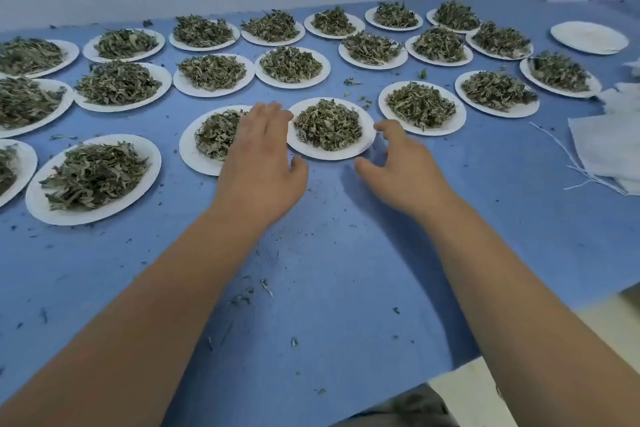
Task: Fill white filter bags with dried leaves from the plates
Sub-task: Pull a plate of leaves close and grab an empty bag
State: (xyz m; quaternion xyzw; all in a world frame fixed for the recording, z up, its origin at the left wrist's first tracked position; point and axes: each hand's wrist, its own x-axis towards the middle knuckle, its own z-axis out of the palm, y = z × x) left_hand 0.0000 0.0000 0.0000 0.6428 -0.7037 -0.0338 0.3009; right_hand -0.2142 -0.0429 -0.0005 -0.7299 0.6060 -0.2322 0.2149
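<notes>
Far left: full plates [93, 180] are sitting in rows across the blue bench [329, 253], none looking emptied. Left hand [263, 156] is reaching forward, fingers straight and spread, holding nothing, covering the right edge of one plate [190, 149]; can't tell if it's touching. Thumb is sitting just beside the near rim of the middle plate [332, 154].

The middle plate is carrying a loose heap of dried leaves [327, 125]. Right hand [398, 163] is coming in on its right side, fingers loosely bent, empty, fingertip just beside the rim.

Looks like both hands are bracketing that plate to pick it up.

Handling guess: thin paper plate, very light and floppy, so I'm expecting it to bend if pinched on one side. Take opposite rims, keep it level. Leaves are brittle and featherweight and will be spilling easily; crumbs are already lying all over the bench.

Far right: white filter bags [602, 149] are lying stacked flat, well apart from the hands.
</notes>
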